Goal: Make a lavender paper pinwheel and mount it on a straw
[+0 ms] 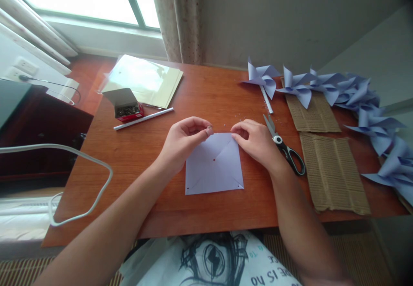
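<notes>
Near the table's (167, 208) front edge lies the lilac paper square (214, 165), flat on the wood, cut in from its corners, with a small dark dot at its centre and at its near corners. Both hands sit at its far edge. The left hand (182, 141) is curled, thumb and forefinger pressed together on a tiny dark pin (209, 127) just above the square's far left corner. The right hand (256, 141) rests at the far right corner, fingers bent inward and touching the paper; whether they pinch it, I cannot tell. Just right of that hand lie the scissors (284, 148), black handles toward the near side. Further right, two pieces of corrugated cardboard (334, 174). To the left, a white stick (143, 118) lies on the wood, and beside it a small red box of pins (127, 105) stands open. Beyond it, a clear sleeve of paper sheets (145, 79). At the far right, a row of finished lilac pinwheels (342, 88) curves along the table's edge.
</notes>
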Demonstrator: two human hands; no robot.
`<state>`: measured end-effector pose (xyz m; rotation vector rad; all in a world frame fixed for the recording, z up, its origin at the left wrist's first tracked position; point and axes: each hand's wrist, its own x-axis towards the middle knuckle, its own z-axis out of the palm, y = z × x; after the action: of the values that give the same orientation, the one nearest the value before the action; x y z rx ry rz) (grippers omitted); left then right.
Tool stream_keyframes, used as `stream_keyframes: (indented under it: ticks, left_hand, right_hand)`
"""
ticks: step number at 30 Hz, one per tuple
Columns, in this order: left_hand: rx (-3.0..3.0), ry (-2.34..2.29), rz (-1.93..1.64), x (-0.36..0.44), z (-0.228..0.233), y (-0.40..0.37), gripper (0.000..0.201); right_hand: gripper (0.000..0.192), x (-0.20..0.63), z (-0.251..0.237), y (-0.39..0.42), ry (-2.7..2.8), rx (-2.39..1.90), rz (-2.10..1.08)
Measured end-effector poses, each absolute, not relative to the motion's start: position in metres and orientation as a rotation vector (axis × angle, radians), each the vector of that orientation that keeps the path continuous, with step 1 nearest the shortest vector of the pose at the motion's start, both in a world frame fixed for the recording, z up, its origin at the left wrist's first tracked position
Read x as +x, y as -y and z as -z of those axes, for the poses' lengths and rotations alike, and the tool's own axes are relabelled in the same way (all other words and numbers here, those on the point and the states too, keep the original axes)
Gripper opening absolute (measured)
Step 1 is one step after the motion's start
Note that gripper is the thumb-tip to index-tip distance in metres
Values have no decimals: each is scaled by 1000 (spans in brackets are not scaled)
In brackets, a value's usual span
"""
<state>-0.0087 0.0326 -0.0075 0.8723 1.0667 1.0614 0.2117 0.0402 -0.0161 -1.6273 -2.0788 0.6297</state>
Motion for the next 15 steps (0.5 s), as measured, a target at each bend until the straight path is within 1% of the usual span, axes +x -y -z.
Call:
stream_keyframes:
  ticks: [4, 8, 15]
  left_hand:
    - [893, -1078, -1085, -10, 7, -33, 18]
    - [913, -1076, -1076, -10, 7, -33, 20]
    - [870, -1076, -1055, -9, 5, -32, 18]
  right_hand:
    - [11, 211, 13, -40, 2047, -1581, -682]
    - [12, 209, 9, -40, 1995, -1544, -715]
    - [10, 209, 10, -39, 1932, -1469, -720]
